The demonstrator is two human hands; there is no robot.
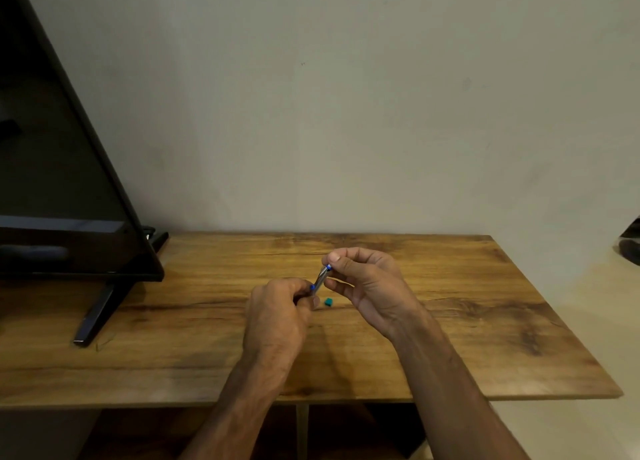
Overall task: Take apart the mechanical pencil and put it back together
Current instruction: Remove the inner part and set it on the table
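A slim silver mechanical pencil (320,278) with blue accents is held slanted above the wooden table (450,321). My left hand (277,317) grips its lower end, which is hidden among the fingers. My right hand (367,286) pinches the upper end between thumb and fingertips, where a blue ring shows. A small teal piece (328,302) lies on the table just below the pencil, between the two hands.
A black monitor (62,182) stands at the left on a dark angled foot (100,314). The wall rises right behind the table's far edge. A dark object (630,245) sits at the far right, off the table.
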